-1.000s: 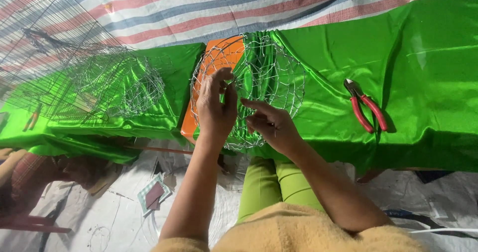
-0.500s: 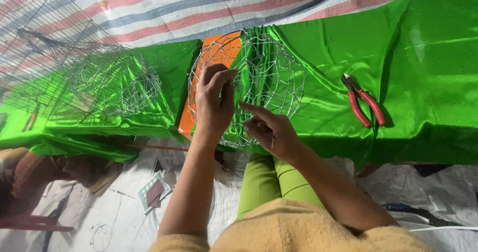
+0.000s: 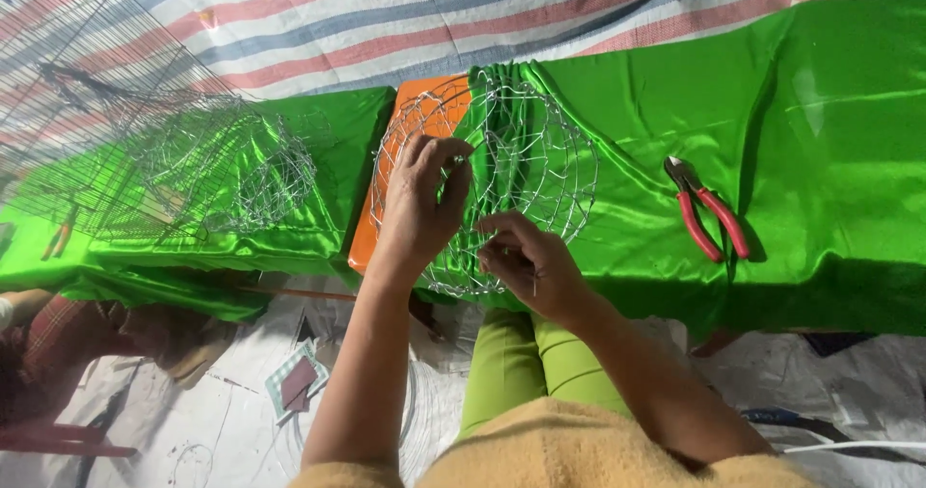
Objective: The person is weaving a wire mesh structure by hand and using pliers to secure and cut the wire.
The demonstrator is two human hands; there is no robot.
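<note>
Head view: left hand [image 3: 420, 203] and right hand [image 3: 526, 264] both pinch the round silver wire-mesh basket [image 3: 540, 165], empty, at the green satin-covered table's [image 3: 849, 208] near edge; red-handled pliers [image 3: 709, 208] well right.

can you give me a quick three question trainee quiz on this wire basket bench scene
1. True or false: the red-handled pliers are in the person's right hand.
2. Which does the left hand touch? A) the round silver wire mesh frame B) the pile of finished wire frames C) the striped tarpaulin
3. What colour is the shiny cloth that covers the bench?

Key
1. False: the pliers lie on the cloth, apart from both hands, to the right of the frame.
2. A: its fingers are at the frame's wires, and the right hand pinches its lower edge.
3. Green.
</note>
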